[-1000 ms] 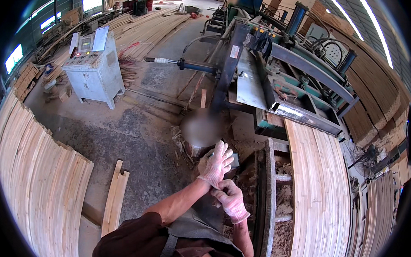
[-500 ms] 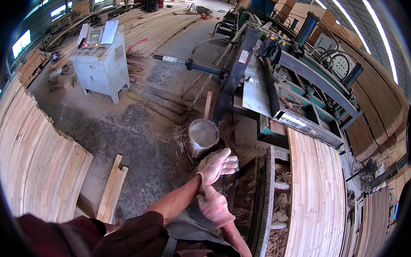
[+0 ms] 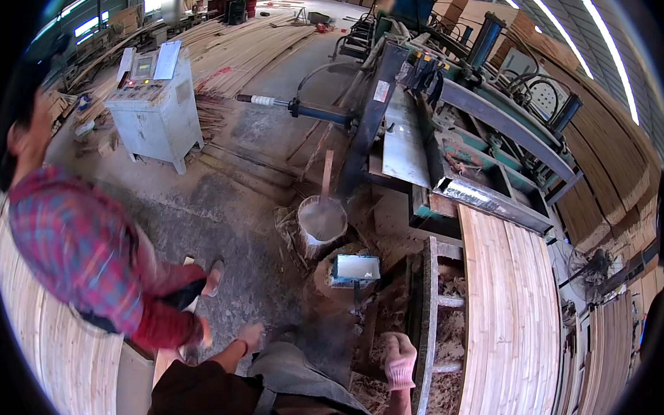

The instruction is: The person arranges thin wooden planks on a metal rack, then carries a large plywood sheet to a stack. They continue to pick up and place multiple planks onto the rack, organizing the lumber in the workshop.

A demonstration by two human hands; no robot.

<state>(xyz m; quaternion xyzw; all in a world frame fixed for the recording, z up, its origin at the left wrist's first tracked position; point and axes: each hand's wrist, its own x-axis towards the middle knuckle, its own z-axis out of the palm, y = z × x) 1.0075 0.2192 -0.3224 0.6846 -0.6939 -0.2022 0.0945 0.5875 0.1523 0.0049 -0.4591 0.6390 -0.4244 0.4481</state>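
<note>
My right hand [image 3: 400,360], in a pale pinkish knit glove, is raised beside the metal frame [image 3: 429,321] at my right. Its fingers are curled in, and nothing shows in them. My left hand [image 3: 251,335] hangs low in front of my grey apron [image 3: 282,367], apart from the right; motion smears its fingers. Ahead of my hands stands a rectangular blue-rimmed container [image 3: 356,268] with white contents and a dark handle [image 3: 357,295] at its near side. Beyond it is a round bucket [image 3: 322,220] crusted with pale residue, a wooden stick [image 3: 327,172] standing in it.
A co-worker in a plaid shirt [image 3: 82,235] is close at my left, by stacked boards [image 3: 85,367]. Joined wooden boards [image 3: 511,323] lie at my right, leading to a large press machine [image 3: 488,140]. A control cabinet [image 3: 152,113] stands far left.
My hands have separated: the right let go of the left wrist and moved right, the left dropped back left. The blue-rimmed container came into sight. A co-worker has entered at left.
</note>
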